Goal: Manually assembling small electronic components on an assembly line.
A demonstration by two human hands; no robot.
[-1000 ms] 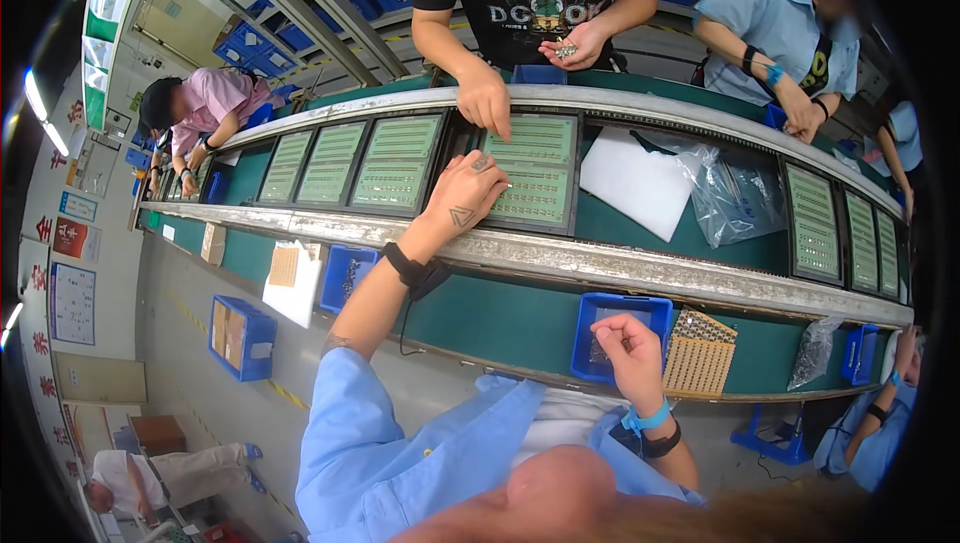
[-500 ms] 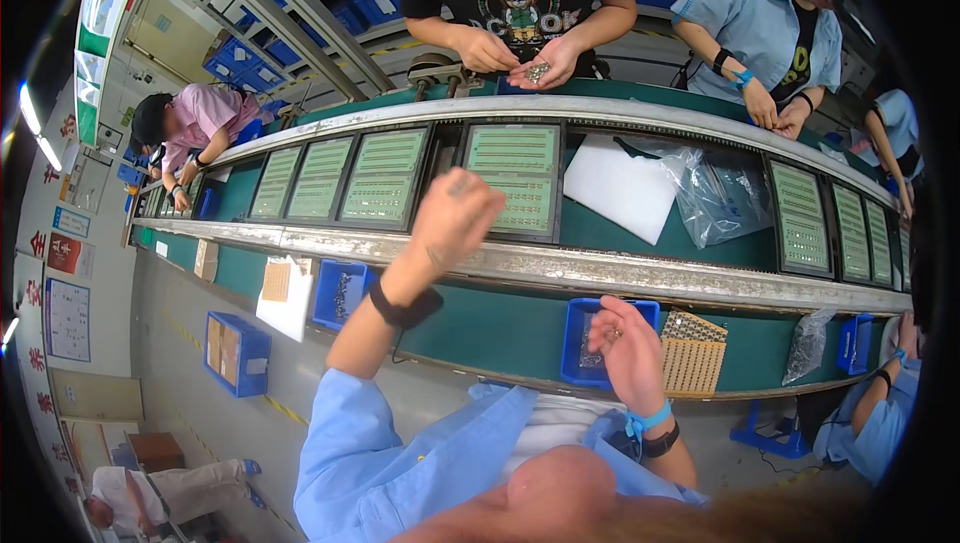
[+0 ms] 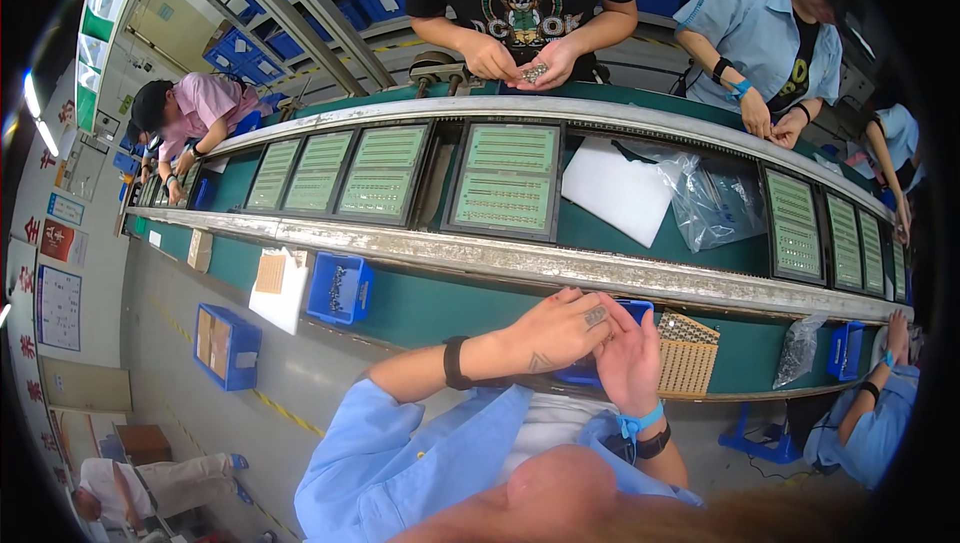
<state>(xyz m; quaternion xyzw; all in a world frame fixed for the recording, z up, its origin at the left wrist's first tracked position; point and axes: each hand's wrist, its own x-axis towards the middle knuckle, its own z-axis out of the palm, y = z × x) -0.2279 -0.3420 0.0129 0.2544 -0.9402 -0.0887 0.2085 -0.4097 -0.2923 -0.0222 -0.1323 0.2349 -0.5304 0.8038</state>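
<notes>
My left hand (image 3: 565, 328) reaches across to my cupped right hand (image 3: 630, 363). Its fingers are bent together against the right palm, and their tips are hidden, so what they pinch cannot be made out. The right palm faces up and inward; small metal parts lay in it a moment ago, now covered by the left hand. Both hands are above a blue bin (image 3: 580, 375), mostly hidden behind them. Beyond the rail, a green board in a black frame (image 3: 507, 180) rests on the conveyor. A tan perforated board (image 3: 687, 358) with small parts lies right of my hands.
A long metal rail (image 3: 450, 253) separates me from the conveyor. More framed green boards (image 3: 380, 171) stand along it, beside a white foam sheet (image 3: 617, 188) and clear plastic bag (image 3: 715, 203). Another blue bin (image 3: 340, 288) is at left. Opposite, a person's hands (image 3: 520, 65) hold small parts.
My left hand has come back from over the framed green board, down and right to my right palm. The right hand has stayed nearly in place, its fingers now more upright.
</notes>
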